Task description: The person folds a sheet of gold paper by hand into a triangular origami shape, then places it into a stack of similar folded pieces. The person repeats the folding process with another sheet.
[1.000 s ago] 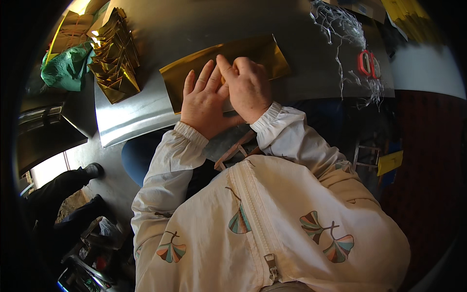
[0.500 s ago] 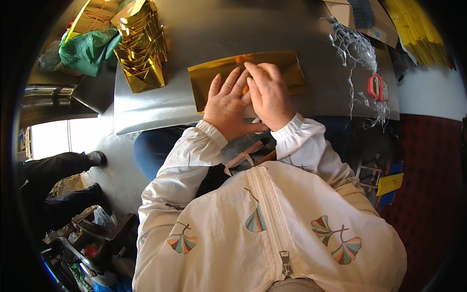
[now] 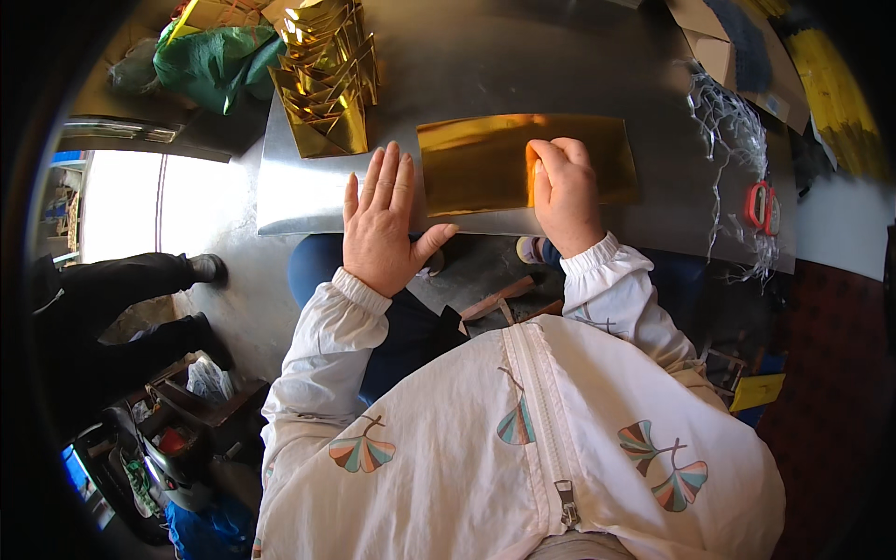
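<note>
Gold foil sheet (image 3: 495, 161) lies flat on the grey metal table (image 3: 523, 65), its long sides running left to right and its near long edge close to the table's front edge. Going from the left: a green cloth bundle (image 3: 210, 58) sits at the table's far left corner, and just beside it stands a stack of folded gold pieces (image 3: 329, 79), well apart from the sheet, with bare table between them. Next comes the left hand (image 3: 383, 224), open, fingers straight and together, thumb spread out to the right; it lies at the table's front edge just left of the sheet's left short edge, the thumb tip reaching toward the sheet's near left corner. Whether it touches the foil I cannot tell. The sheet's middle is uncovered and shines. Further right, the right hand (image 3: 565, 191) is curled into a loose fist with the fingertips pressed down on the sheet's right half, near its far edge; it covers the sheet's near edge there. Beyond the sheet's right short edge is a strip of bare table, then a tangle of thin silvery wire (image 3: 723, 117) and red-handled scissors (image 3: 761, 207) near the table's right end. A cardboard piece (image 3: 709, 37) lies at the far right corner.
</note>
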`<state>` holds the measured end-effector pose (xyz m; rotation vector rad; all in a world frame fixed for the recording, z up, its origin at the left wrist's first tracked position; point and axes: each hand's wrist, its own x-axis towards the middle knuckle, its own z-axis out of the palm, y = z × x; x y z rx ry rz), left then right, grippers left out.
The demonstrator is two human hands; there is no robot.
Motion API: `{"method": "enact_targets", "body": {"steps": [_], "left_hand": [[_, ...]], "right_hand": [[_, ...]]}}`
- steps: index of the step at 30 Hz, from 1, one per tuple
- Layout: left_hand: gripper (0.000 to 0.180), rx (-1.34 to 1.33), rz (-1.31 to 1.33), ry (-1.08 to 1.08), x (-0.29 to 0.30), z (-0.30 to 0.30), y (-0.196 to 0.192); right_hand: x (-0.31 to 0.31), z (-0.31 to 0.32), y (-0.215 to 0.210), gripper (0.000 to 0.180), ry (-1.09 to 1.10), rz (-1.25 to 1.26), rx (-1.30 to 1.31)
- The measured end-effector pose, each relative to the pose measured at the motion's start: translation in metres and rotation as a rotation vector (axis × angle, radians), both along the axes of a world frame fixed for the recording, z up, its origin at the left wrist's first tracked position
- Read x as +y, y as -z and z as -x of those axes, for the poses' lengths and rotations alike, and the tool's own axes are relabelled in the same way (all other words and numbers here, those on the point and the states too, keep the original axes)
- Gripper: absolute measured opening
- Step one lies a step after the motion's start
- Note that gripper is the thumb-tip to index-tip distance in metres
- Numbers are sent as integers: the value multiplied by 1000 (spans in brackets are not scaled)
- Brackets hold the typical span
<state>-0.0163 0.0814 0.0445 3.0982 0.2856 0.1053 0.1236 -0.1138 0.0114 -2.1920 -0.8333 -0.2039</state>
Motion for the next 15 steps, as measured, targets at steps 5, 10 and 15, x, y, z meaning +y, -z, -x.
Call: {"method": "enact_targets", "body": {"steps": [5, 10, 15], "left_hand": [[91, -191, 173, 391, -23, -53, 8], [95, -179, 63, 191, -3, -56, 23], [98, -125, 104, 113, 1, -40, 28]], "right_hand": [[0, 3, 0, 26, 18, 68, -4], [-3, -1, 9, 25, -11, 80, -44], [-9, -8, 10, 24, -104, 50, -130]]}}
